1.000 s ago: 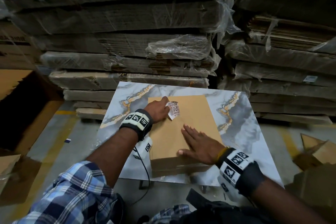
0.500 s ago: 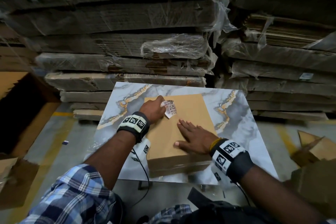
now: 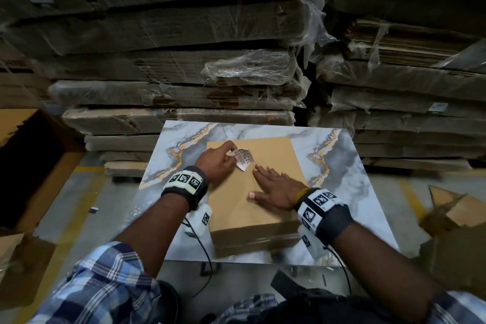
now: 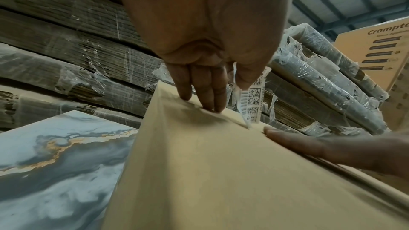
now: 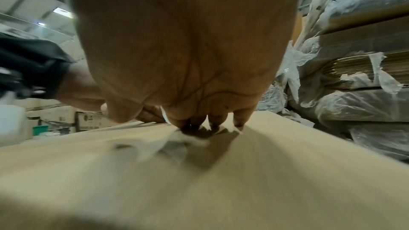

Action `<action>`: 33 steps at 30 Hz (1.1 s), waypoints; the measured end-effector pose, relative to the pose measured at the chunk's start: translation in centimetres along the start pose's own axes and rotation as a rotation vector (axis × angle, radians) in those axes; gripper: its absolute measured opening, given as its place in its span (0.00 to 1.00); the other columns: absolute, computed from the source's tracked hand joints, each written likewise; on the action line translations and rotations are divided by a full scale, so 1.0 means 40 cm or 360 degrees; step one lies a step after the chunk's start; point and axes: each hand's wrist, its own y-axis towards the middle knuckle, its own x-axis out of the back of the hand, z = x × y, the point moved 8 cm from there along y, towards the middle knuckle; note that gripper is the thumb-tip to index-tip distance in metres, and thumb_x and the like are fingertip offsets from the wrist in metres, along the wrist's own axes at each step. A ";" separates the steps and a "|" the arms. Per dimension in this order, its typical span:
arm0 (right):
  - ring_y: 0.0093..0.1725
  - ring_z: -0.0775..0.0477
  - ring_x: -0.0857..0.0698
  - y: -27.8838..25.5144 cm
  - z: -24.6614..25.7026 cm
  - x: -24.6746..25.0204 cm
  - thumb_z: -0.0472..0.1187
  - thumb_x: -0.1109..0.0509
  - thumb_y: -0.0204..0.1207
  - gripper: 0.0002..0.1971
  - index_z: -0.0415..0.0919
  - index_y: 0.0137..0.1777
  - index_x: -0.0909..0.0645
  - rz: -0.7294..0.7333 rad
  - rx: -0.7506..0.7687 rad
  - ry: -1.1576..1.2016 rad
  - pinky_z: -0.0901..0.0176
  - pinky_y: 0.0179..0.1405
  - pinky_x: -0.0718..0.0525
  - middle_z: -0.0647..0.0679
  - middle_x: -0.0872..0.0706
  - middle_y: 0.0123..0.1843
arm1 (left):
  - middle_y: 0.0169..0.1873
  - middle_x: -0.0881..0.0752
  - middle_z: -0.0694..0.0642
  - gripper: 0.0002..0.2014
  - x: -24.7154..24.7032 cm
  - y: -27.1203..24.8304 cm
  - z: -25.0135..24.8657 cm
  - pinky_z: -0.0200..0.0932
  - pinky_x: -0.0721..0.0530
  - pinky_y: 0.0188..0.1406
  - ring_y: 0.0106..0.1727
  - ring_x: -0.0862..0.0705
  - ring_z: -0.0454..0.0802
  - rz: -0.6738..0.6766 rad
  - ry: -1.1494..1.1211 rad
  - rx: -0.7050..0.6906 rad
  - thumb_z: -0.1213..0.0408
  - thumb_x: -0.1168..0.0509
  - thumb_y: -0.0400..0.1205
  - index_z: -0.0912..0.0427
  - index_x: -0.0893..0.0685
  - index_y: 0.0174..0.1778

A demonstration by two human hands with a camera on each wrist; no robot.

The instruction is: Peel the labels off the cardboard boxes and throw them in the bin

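Peeling stage: your label is nearly free; only its lower tip looks attached to the cardboard.
Right hand [image 3: 276, 188]: yours lies flat on the cardboard box [image 3: 252, 208], fingers straight and slightly spread, pressing the top face down just beside the label's last stuck corner.
Cardboard box: flat, tan, lying on the marble-patterned board [image 3: 342, 179], its near edge towards you.
Left hand [image 3: 217, 162]: thumb and forefinger pinch the upper edge of the label [image 3: 244, 158]; your other three fingers, held together, rest their tips on the box top.
Label: white, with barcode and square code, standing up off the box between your two hands, curled at the pinched edge.
Bin: I cannot tell which item it is; an open carton [image 3: 31, 166] stands at your left.
Beyond: shrink-wrapped stacks of flattened cardboard [image 3: 171, 66].
Risk, tearing: a sharp pull could probably snap the tip and leave a scrap behind.
Risk, sticking: the adhesive side may cling to your fingers on release.
Risk, shifting: easing your right palm could let the box lift.
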 end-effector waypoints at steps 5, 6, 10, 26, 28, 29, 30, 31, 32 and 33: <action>0.89 0.40 0.59 0.009 0.020 -0.030 0.74 0.51 0.80 0.49 0.42 0.89 0.63 -0.0070 -0.0044 0.0042 0.40 0.87 0.51 0.45 0.66 0.89 | 0.41 0.09 0.49 0.06 0.014 0.006 0.008 0.46 0.20 0.44 0.45 0.14 0.53 -0.0050 -0.0137 0.0066 0.54 0.39 0.87 0.49 0.23 0.57; 0.89 0.40 0.59 0.002 0.019 -0.039 0.74 0.50 0.80 0.50 0.43 0.89 0.63 -0.0088 -0.0030 0.0032 0.40 0.87 0.52 0.45 0.66 0.89 | 0.40 0.09 0.49 0.06 0.017 0.008 0.009 0.47 0.19 0.45 0.45 0.13 0.52 -0.0062 -0.0180 0.0080 0.54 0.37 0.86 0.49 0.23 0.55; 0.89 0.43 0.58 0.000 -0.003 -0.007 0.72 0.53 0.83 0.45 0.46 0.89 0.63 -0.0045 -0.0010 -0.0006 0.40 0.86 0.52 0.49 0.66 0.89 | 0.36 0.09 0.48 0.05 0.030 0.022 -0.005 0.50 0.13 0.46 0.40 0.11 0.51 -0.0131 -0.0294 0.0082 0.55 0.34 0.83 0.49 0.21 0.51; 0.89 0.41 0.59 0.009 -0.014 -0.008 0.74 0.50 0.80 0.49 0.44 0.89 0.62 -0.0095 -0.0072 0.0077 0.38 0.87 0.50 0.48 0.67 0.89 | 0.24 0.20 0.47 0.11 0.068 0.021 0.014 0.49 0.21 0.41 0.37 0.21 0.50 -0.0484 -0.1093 0.0216 0.69 0.27 0.73 0.52 0.23 0.36; 0.89 0.41 0.59 0.009 -0.014 -0.009 0.75 0.49 0.79 0.50 0.44 0.89 0.62 -0.0097 -0.0072 0.0081 0.38 0.87 0.51 0.48 0.67 0.89 | 0.24 0.18 0.44 0.11 0.079 0.018 0.007 0.47 0.21 0.41 0.35 0.20 0.49 -0.0507 -0.1142 0.0162 0.69 0.28 0.72 0.51 0.22 0.40; 0.89 0.42 0.59 0.010 -0.013 -0.009 0.75 0.49 0.79 0.50 0.44 0.89 0.62 -0.0098 -0.0071 0.0082 0.38 0.87 0.51 0.48 0.67 0.89 | 0.24 0.18 0.43 0.12 0.083 0.016 0.005 0.47 0.21 0.41 0.34 0.20 0.48 -0.0514 -0.1144 0.0141 0.72 0.29 0.73 0.51 0.23 0.42; 0.89 0.42 0.59 0.010 -0.013 -0.009 0.75 0.48 0.79 0.50 0.44 0.89 0.62 -0.0100 -0.0067 0.0082 0.38 0.87 0.51 0.48 0.67 0.89 | 0.25 0.16 0.44 0.13 0.084 0.013 0.005 0.48 0.21 0.41 0.33 0.19 0.48 -0.0524 -0.1139 0.0126 0.73 0.31 0.74 0.50 0.24 0.45; 0.89 0.41 0.59 0.010 -0.014 -0.010 0.76 0.48 0.79 0.51 0.44 0.89 0.63 -0.0104 -0.0063 0.0081 0.38 0.87 0.51 0.48 0.67 0.89 | 0.29 0.14 0.47 0.14 0.085 0.010 0.004 0.50 0.20 0.41 0.35 0.17 0.50 -0.0541 -0.1129 0.0117 0.71 0.32 0.73 0.47 0.24 0.47; 0.89 0.41 0.59 0.010 -0.015 -0.011 0.76 0.48 0.78 0.51 0.44 0.89 0.63 -0.0109 -0.0058 0.0081 0.38 0.87 0.51 0.48 0.67 0.89 | 0.33 0.12 0.53 0.15 0.084 0.008 0.005 0.54 0.17 0.42 0.38 0.14 0.54 -0.0558 -0.1114 0.0114 0.67 0.33 0.71 0.44 0.24 0.49; 0.89 0.41 0.59 0.010 -0.016 -0.012 0.76 0.48 0.78 0.52 0.44 0.89 0.63 -0.0111 -0.0055 0.0083 0.37 0.86 0.51 0.48 0.67 0.89 | 0.36 0.11 0.58 0.17 0.081 0.007 0.007 0.59 0.15 0.44 0.42 0.12 0.60 -0.0565 -0.1096 0.0108 0.64 0.35 0.69 0.40 0.25 0.50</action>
